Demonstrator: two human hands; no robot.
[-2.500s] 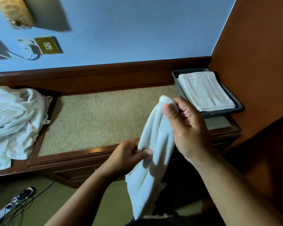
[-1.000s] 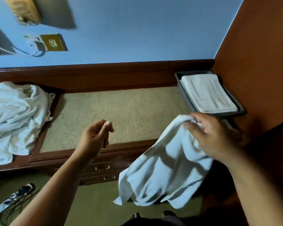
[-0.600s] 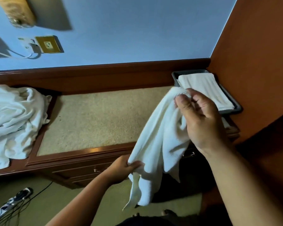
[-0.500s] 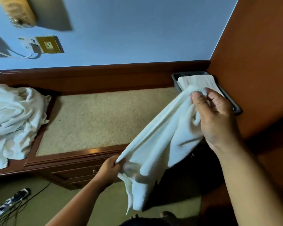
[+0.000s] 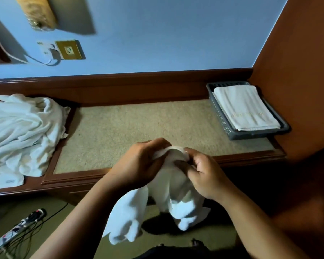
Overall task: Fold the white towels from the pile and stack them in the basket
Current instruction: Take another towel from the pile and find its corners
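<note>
Both hands up together now, left hand (image 5: 138, 165) and right hand (image 5: 206, 176) each with a closed grip on the top edge of the white towel (image 5: 168, 195), likely matching corners so it hangs for folding. Beyond the grip lies bare bench (image 5: 138, 124). The basket (image 5: 223, 120) sits far right, the pile (image 5: 21, 135) far left; nothing blocks either.

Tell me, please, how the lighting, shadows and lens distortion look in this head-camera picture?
Head view: dim, uneven light; the wall fixture throws a hard shadow rightwards on the blue wall; the right side under the right hand falls nearly black; the wide lens bows the wooden ledge; the held towel, the towel pile and the basket stay fairly sharp.
</note>
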